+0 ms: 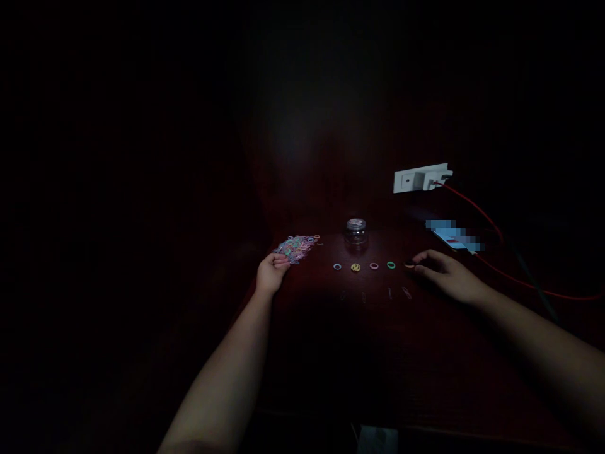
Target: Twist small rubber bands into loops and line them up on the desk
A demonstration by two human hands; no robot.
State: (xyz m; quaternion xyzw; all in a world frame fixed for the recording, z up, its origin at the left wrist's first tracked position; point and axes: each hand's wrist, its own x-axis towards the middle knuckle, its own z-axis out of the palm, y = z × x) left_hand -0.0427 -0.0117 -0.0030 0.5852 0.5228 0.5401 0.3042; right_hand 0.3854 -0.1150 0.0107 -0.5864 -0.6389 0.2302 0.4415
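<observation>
The right hand's [451, 277] bent fingers are at a small round orange band [409, 266]. Touch lightly, so the green band [391, 268] beside it stays put. The left hand's [271, 274] fingers curl by the colourful pile of little bands [299, 246]. I can't tell if either hand pinches.

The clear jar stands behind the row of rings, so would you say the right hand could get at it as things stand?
Probably yes: the right hand is at the orange ring, and nothing tall shows between it and the clear jar; the green ring lies low.
</observation>
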